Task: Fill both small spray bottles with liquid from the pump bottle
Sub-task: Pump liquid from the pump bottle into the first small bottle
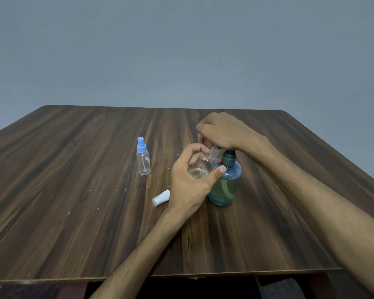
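Left grip (192, 180): fingers and thumb curled round an uncapped small spray bottle (203, 167), tilted, its threaded neck up against the head of the pump bottle (225, 186). A shallow layer of pale, foamy liquid lies in the bottle's low end.

Right grip (220, 132): laid over the pump head with fingers bent down toward the nozzle. The pump top is hidden beneath it, so whether it curls round the head or only presses on it cannot be told.

Pump bottle: blue, translucent, dark collar, upright on the surface (73, 212), touching the left thumb; greenish liquid fills most of it.

Progress, as judged: first bottle barely begun, most of its volume unfilled, recapping to follow.

Second small spray bottle (143, 157): well to the left of the pump bottle, upright, blue sprayer on, apparently empty; wholly outstanding.

White cap (160, 197): on its side, left of the pump bottle's base, just beside the left wrist. Probably belongs to the held bottle.

Obstructions: none between pump bottle and second bottle. Pale crumbs are scattered over the surface to the left.
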Demonstrator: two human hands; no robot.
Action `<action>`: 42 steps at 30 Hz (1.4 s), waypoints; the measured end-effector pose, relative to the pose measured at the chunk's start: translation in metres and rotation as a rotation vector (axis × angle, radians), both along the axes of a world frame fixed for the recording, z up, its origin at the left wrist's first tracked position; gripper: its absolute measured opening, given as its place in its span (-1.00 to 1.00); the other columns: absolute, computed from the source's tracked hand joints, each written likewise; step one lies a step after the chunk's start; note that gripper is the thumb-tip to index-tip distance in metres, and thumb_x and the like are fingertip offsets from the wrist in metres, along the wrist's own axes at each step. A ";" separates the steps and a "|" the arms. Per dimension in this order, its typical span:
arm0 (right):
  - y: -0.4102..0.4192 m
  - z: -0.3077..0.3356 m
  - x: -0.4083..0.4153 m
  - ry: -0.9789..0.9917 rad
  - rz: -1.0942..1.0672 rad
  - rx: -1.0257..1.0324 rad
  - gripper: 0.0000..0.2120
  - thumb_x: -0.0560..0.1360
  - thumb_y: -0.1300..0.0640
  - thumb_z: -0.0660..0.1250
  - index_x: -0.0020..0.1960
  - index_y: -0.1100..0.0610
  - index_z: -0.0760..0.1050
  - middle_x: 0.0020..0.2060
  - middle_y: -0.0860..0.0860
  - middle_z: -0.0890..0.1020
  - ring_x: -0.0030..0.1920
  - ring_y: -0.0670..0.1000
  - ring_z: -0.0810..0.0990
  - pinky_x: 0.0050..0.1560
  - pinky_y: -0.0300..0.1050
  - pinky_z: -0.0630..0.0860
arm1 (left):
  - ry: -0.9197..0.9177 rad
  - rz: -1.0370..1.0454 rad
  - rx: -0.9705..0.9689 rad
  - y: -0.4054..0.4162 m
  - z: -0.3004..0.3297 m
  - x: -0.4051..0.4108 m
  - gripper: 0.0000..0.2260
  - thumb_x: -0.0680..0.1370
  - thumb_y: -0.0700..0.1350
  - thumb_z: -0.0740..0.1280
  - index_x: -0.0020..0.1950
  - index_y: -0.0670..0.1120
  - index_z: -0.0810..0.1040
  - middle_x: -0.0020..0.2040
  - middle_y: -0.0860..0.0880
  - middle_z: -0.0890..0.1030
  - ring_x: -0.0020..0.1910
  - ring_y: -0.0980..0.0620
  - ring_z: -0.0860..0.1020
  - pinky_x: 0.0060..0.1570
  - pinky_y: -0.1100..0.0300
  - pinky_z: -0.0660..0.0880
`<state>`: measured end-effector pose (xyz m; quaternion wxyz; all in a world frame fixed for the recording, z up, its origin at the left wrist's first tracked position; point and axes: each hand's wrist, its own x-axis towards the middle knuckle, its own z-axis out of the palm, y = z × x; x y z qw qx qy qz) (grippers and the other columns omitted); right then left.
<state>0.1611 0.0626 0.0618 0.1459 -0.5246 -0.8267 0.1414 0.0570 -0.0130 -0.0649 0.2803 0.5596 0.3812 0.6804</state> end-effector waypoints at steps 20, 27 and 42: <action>-0.001 0.002 0.002 0.030 0.004 -0.008 -0.66 0.51 -0.02 0.13 -0.20 0.02 0.65 -0.33 -0.04 0.72 -0.21 0.05 0.68 -0.10 0.04 0.57 | -0.003 -0.005 -0.001 -0.002 0.002 0.000 -0.62 0.45 -0.23 0.64 0.17 -0.16 0.57 0.01 -0.12 0.75 0.04 -0.08 0.76 0.11 -0.08 0.71; 0.000 0.003 0.001 0.012 -0.005 0.021 -0.69 0.55 0.01 0.17 -0.19 0.03 0.66 -0.31 -0.05 0.71 -0.20 0.06 0.66 -0.12 0.02 0.54 | -0.004 -0.005 0.012 -0.002 0.003 0.000 -0.62 0.44 -0.26 0.65 0.16 -0.18 0.57 -0.01 -0.11 0.76 0.01 -0.06 0.76 0.09 0.06 0.69; -0.001 0.001 0.001 0.010 -0.009 -0.018 -0.68 0.49 0.00 0.16 -0.24 0.01 0.66 -0.33 -0.05 0.73 -0.18 0.07 0.69 -0.02 0.09 0.63 | -0.025 -0.022 0.011 -0.003 0.003 0.001 -0.62 0.43 -0.21 0.63 0.15 -0.17 0.56 -0.01 -0.12 0.76 0.02 -0.10 0.76 0.10 -0.03 0.70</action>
